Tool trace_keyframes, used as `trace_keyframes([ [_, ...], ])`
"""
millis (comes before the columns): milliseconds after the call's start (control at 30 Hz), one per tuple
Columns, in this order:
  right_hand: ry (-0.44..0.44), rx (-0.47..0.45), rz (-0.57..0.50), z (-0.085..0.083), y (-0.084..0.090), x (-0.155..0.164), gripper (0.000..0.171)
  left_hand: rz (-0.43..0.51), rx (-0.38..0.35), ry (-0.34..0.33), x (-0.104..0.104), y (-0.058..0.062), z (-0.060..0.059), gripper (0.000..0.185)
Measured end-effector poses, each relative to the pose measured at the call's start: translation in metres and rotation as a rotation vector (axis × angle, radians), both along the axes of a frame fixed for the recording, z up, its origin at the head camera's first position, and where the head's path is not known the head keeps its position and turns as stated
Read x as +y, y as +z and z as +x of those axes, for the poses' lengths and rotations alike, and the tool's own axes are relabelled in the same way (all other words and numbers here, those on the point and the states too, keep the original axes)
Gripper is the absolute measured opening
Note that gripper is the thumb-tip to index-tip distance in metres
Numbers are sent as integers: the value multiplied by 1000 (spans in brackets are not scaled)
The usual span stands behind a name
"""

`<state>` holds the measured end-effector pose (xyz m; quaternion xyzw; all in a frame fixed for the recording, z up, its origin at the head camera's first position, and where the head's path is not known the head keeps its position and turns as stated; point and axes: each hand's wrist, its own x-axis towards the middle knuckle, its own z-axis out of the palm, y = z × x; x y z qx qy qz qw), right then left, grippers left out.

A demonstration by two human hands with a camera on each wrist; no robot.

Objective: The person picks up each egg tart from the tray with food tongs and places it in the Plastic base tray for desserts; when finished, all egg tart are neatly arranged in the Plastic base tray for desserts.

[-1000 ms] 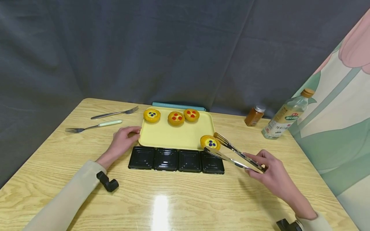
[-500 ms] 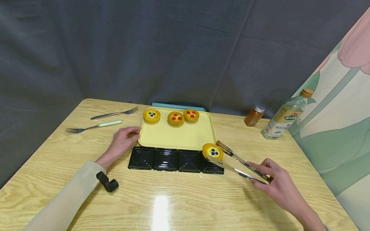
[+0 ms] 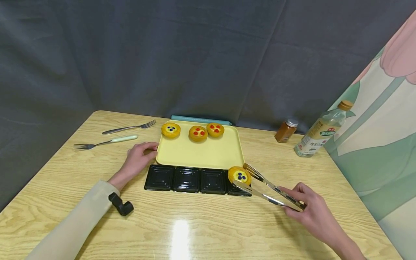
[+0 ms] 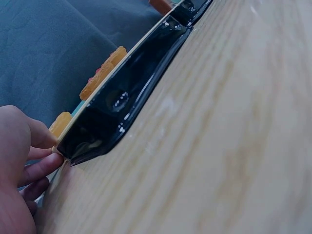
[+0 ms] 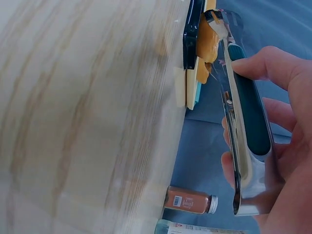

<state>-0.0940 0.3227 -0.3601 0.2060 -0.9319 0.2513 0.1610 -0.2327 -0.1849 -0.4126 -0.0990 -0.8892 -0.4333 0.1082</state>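
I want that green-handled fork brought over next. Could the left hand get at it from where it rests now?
Probably yes. The left hand rests at the yellow tray's corner, and the green-handled fork lies on the table just beyond it, with only bare wood between them. It would have to let go of the tray first.

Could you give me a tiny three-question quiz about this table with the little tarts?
1. True or false: the tongs grip a blueberry tart over the rightmost cell of the black tray.
2. How many tarts lie on the yellow tray?
3. Which hand touches the yellow tray's edge: A. left hand, B. right hand?

Key: 1 true. 2 three. 3 A.
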Motion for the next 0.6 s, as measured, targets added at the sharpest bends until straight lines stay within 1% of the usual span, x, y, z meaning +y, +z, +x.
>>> trace_keyframes([
  [267,4,-1,4,0,-1,0,51,6,-14,-3,0,0,1,37],
  [600,11,-10,-1,-1,11,-1,53,9,-11,-7,0,0,1,37],
])
